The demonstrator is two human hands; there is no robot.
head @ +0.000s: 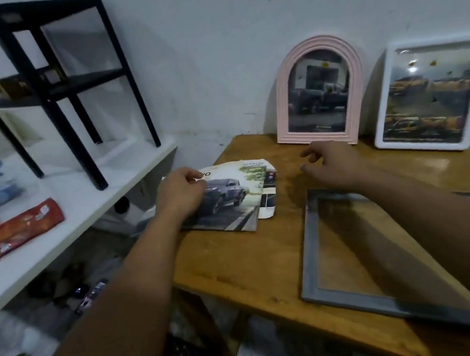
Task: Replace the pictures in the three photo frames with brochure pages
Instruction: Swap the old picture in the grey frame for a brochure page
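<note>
Left hand (181,195): resting on the brochure (231,200), thumb and fingers curled at its far left corner, apparently pinching the top page there. Grip looks pressed onto paper; exact number of sheets caught cannot be told.

Right hand (332,165): hovering above the tabletop (241,258), fingers loosely bent, holding nothing. Touches no frame.

Brochure lies flat at the tabletop's left edge, truck picture up, a smaller cut page (268,194) poking out on its right side.

Grey frame (366,252): flat on the tabletop, empty, wood showing through the glass. It sits just right of and nearer than the brochure, under the right forearm, long axis running away from the person.

Pink arched frame (317,91) and white frame (432,94): upright against the wall, both showing vehicle pages. Two look done, the grey one left.

Key relation: the page goes rightward and toward the person to reach the grey frame; left hand has the paper, right hand is nearer the frame.

Beyond: white shelf (81,205) at left, black rack (49,94) on it, red packets (14,234).
</note>
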